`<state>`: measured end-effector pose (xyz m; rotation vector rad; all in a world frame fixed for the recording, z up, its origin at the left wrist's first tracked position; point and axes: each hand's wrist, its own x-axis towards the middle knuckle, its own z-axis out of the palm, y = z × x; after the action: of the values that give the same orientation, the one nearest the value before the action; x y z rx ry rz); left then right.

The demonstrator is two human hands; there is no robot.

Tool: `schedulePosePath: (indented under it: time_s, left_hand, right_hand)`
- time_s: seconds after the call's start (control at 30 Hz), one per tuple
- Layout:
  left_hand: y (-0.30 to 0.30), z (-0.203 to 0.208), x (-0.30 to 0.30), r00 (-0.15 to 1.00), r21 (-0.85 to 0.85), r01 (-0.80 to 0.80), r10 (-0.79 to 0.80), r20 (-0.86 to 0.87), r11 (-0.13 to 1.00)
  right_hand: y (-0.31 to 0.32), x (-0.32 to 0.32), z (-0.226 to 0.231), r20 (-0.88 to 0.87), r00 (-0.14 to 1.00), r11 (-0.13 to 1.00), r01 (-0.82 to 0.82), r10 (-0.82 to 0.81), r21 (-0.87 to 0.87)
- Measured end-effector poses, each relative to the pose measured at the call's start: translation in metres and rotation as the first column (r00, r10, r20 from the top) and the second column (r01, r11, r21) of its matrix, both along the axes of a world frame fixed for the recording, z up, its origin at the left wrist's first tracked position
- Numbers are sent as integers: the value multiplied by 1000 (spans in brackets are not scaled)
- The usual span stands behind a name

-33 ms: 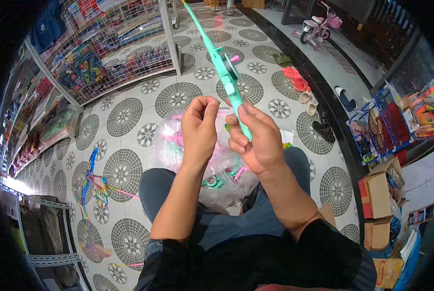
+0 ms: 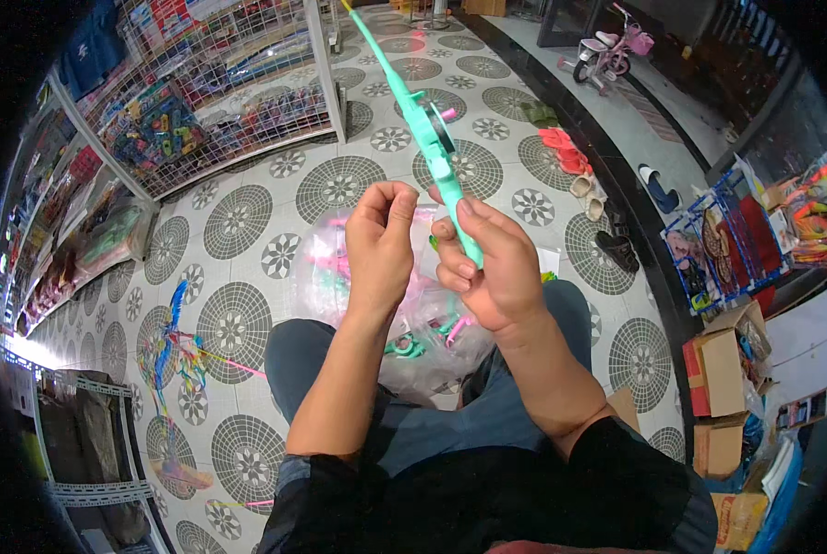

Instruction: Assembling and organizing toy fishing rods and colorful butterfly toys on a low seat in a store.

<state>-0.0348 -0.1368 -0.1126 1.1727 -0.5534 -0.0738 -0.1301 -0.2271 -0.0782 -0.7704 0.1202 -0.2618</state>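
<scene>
My right hand [image 2: 496, 258] is wrapped round the handle of a mint-green toy fishing rod [image 2: 429, 138]. The rod points up and away, its yellow tip at the top edge of the view. Beside its round reel a pink crank knob [image 2: 448, 114] sticks out. My left hand [image 2: 381, 240] is closed to the left of the handle, thumb against the curled index finger; whatever is pinched there, if anything, is too fine to see. Below both hands, a clear plastic bag [image 2: 422, 380] with green and pink plastic pieces [image 2: 404, 347] lies between my bent legs.
Wire-mesh racks [image 2: 275, 148] of packaged goods stand at the far left. Colourful streamers [image 2: 181, 351] lie on the patterned tile floor to the left. Shoes [image 2: 566, 152], a blue rack [image 2: 723, 245] and cardboard boxes [image 2: 723, 369] line the right side; a child's bicycle [image 2: 607, 46] stands beyond.
</scene>
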Motion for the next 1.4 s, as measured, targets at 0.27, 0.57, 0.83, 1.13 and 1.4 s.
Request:
schedulePosePath:
  time_s: [0.27, 0.57, 0.83, 1.13, 1.4]
  left_hand:
    - [3, 11, -3, 999, -150, 48, -44, 25, 988]
    - [12, 13, -1, 993, -164, 119, -120, 5, 979]
    - [11, 9, -1, 994, -126, 102, -96, 52, 987]
    - [11, 8, 0, 976, 64, -13, -1, 218, 998]
    - [21, 7, 16, 789, 60, -132, 68, 610, 989]
  right_hand:
    - [-20, 1, -7, 80, 921, 849, -383, 381, 363]
    - [-10, 5, -9, 147, 884, 765, -459, 444, 452]
    - [-8, 4, -8, 120, 912, 792, -401, 392, 460]
    - [-8, 6, -9, 78, 948, 876, -314, 307, 367]
    - [-12, 6, -9, 69, 959, 902, -282, 275, 326]
